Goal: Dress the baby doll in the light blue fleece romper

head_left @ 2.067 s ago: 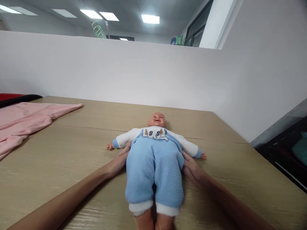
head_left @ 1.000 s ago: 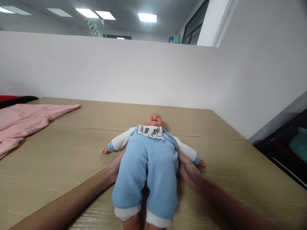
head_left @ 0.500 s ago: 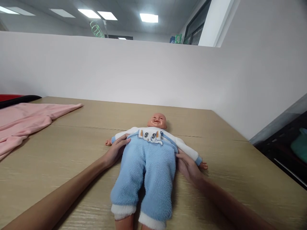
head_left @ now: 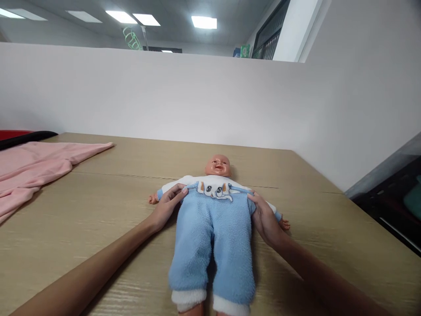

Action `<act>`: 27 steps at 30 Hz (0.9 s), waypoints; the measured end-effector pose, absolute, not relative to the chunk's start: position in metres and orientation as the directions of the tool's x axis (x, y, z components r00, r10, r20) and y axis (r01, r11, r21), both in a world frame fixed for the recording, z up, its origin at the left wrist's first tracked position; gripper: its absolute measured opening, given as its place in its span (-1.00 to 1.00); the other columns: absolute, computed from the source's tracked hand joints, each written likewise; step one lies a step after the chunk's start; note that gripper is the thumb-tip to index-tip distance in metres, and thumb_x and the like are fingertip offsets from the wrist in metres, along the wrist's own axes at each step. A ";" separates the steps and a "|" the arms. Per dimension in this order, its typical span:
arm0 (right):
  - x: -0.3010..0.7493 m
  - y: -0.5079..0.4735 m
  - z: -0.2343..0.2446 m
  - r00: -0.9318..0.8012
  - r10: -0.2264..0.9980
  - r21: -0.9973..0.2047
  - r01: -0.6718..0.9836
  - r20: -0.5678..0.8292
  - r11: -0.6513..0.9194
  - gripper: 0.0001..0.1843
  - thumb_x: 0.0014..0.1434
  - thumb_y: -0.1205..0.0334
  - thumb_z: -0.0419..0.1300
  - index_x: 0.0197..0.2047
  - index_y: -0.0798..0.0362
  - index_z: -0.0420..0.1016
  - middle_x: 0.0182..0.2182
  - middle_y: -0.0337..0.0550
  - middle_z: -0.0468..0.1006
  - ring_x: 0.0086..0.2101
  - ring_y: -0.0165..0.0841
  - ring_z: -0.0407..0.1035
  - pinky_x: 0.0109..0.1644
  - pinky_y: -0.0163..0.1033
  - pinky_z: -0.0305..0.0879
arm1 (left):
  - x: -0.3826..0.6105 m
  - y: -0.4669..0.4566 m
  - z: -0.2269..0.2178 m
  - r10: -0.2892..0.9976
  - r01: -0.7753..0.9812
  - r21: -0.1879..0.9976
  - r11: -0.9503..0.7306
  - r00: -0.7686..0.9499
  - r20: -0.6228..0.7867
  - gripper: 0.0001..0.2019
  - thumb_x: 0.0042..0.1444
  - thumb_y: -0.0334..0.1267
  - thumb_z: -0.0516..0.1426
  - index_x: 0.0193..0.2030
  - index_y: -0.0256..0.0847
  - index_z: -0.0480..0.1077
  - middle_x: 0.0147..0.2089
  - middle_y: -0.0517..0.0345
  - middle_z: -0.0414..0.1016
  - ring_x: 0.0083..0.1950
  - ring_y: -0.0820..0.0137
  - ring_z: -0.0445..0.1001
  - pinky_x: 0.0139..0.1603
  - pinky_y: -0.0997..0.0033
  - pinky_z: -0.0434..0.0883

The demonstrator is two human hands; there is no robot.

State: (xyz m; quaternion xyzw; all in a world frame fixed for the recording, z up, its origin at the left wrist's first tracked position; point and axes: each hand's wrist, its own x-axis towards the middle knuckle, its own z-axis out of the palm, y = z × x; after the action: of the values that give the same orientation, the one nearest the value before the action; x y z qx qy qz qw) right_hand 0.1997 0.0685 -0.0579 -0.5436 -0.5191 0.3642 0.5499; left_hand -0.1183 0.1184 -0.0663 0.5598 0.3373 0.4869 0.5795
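Observation:
A baby doll lies face up on the table, its head away from me and its arms spread. It wears a white top with blue cuffs and fuzzy light-blue overalls with white leg hems and an animal-face patch on the bib. My left hand pinches the overalls' upper left edge by the strap. On the other side, my right hand has thumb and fingers closed on the upper right edge, pulling the strap taut. The doll's feet are out of frame.
Pink cloth is spread on the left of the wooden table. Behind it is a red and black object. A white partition rises along the far edge. Something black stands beyond the right edge.
Both hands have moved up along the overalls' sides, the right one more clearly. The top edge is stretched wider and the trouser legs have shifted to the right.

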 end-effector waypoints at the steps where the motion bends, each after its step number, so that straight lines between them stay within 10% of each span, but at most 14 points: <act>1: 0.200 0.073 -0.052 0.187 0.969 -0.979 0.158 0.162 0.133 -0.65 0.24 -0.21 0.15 -0.25 -0.11 0.46 -0.30 -0.23 0.56 -0.23 -0.16 0.44 -0.08 -0.09 0.40 | -0.118 0.118 -0.065 0.941 -0.139 0.977 -0.160 0.277 0.193 -0.72 0.38 0.03 0.26 -0.07 -0.16 0.50 -0.16 0.18 0.43 -0.12 0.33 0.34 -0.05 0.41 0.28; 7: 0.191 0.106 -0.013 0.093 0.985 -0.938 0.330 0.147 0.109 -0.66 0.26 -0.16 0.26 -0.25 -0.06 0.46 -0.34 -0.23 0.52 -0.24 -0.17 0.37 -0.03 -0.08 0.29 | -0.114 0.109 -0.058 0.932 -0.008 0.937 -0.349 0.099 0.348 -0.75 0.42 0.01 0.21 -0.05 -0.13 0.47 -0.14 0.16 0.46 -0.06 0.30 0.38 0.03 0.40 0.29; 12: 0.138 0.143 0.023 -0.176 0.857 -0.514 0.735 0.484 0.442 -0.81 0.41 0.06 0.19 -0.06 -0.02 0.50 0.02 0.06 0.61 0.10 -0.02 0.39 0.29 0.11 0.21 | -0.112 0.103 -0.060 0.915 0.012 0.917 -0.398 0.068 0.397 -0.77 0.41 -0.02 0.23 -0.03 -0.12 0.46 -0.10 0.12 0.48 -0.03 0.27 0.43 0.07 0.37 0.34; 21: 0.028 0.230 0.031 -0.878 0.476 -0.297 0.470 -0.057 0.831 -0.59 0.13 0.39 0.44 0.04 -0.12 0.66 -0.03 -0.18 0.73 -0.11 -0.21 0.59 -0.12 -0.22 0.38 | -0.114 0.096 -0.057 0.872 0.094 0.867 -0.489 0.073 0.484 -0.86 0.45 -0.13 0.18 -0.08 -0.12 0.45 -0.11 0.08 0.45 -0.02 0.24 0.41 0.08 0.31 0.33; 27: 0.025 0.225 0.025 -0.867 0.496 -0.195 0.480 0.041 0.855 -0.72 0.27 0.32 0.30 0.06 0.03 0.57 -0.02 0.04 0.67 -0.14 -0.10 0.54 -0.11 -0.12 0.32 | -0.116 0.095 -0.057 0.892 0.101 0.887 -0.451 0.094 0.443 -0.86 0.47 -0.13 0.15 -0.07 -0.13 0.45 -0.11 0.08 0.45 -0.05 0.26 0.40 0.05 0.30 0.34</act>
State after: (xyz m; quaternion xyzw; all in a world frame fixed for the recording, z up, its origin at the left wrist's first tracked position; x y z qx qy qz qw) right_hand 0.0250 0.2245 0.0253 -0.2537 -0.9621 0.0896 0.0448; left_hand -0.1155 0.0949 -0.0569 0.6475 0.3832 0.5533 0.3574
